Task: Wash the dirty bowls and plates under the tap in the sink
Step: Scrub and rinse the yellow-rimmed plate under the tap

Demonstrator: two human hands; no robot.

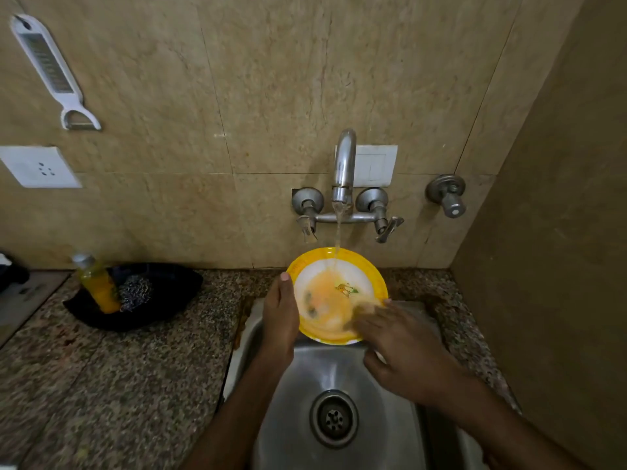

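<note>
A yellow-rimmed white plate with orange residue and a small printed motif is held tilted over the steel sink. Water runs from the chrome tap onto its upper rim. My left hand grips the plate's left edge, thumb on the rim. The fingers of my right hand lie on the plate's lower right face and are blurred. I cannot see whether they hold anything.
A black dish on the granite counter holds a yellow soap bottle and a steel scrubber. A peeler hangs on the tiled wall. A side wall stands close on the right. The drain is open.
</note>
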